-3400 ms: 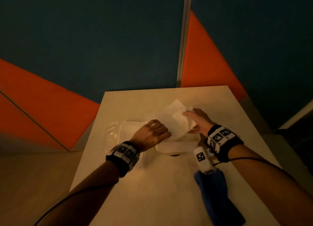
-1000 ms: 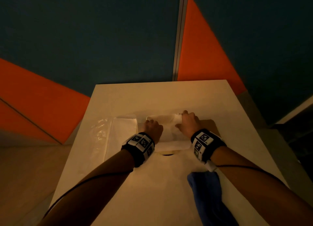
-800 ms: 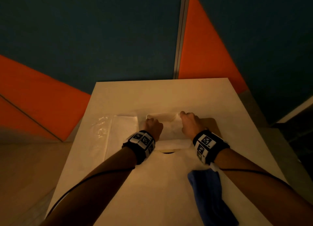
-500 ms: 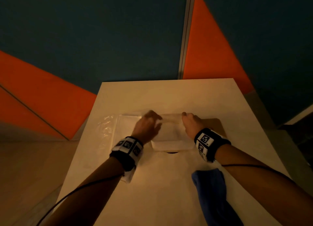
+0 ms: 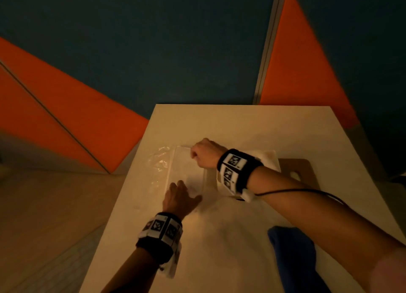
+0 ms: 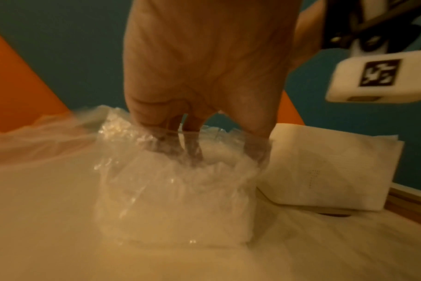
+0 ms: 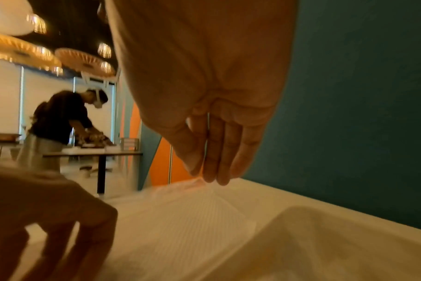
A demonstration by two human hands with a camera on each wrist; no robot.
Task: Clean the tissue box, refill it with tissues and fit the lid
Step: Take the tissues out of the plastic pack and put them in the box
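1. Step in hand, as judged: refill stage, with tissues being drawn from the pack (image 5: 186, 172) for the box (image 5: 269, 158).
2. Pack: flat on the table (image 5: 241, 125), left of centre, inside loose clear wrap (image 5: 160, 161) bunched along its left side.
3. Left hand (image 5: 179, 197): spread and largely flat on the near end of the pack, pressing down; fingertips (image 6: 192, 152) visible through the film in the left wrist view; nothing gripped.
4. Right hand (image 5: 203, 154): crossed over to the far right corner of the pack, thumb closed against fingertips (image 7: 212, 171) in a pinch on a thin edge there. Top tissue or wrap: not resolvable.
5. Box: white, just right of the pack, partly hidden behind the right wrist, lid off.
6. Lid (image 5: 301, 169): wooden panel with a slot, at the right of the box; beside it or partly under it, not clear.
7. Blue cloth (image 5: 292, 255): near the front edge, well apart from both hands, untouched.
8. Next move, as judged: steady downward hold from the left hand while the pinched edge is peeled up and toward the box; gentle pull needed, since thin sheet or film likely to tear or drag the whole pack.
9. Remaining: tissues into the box, then lid fitted.
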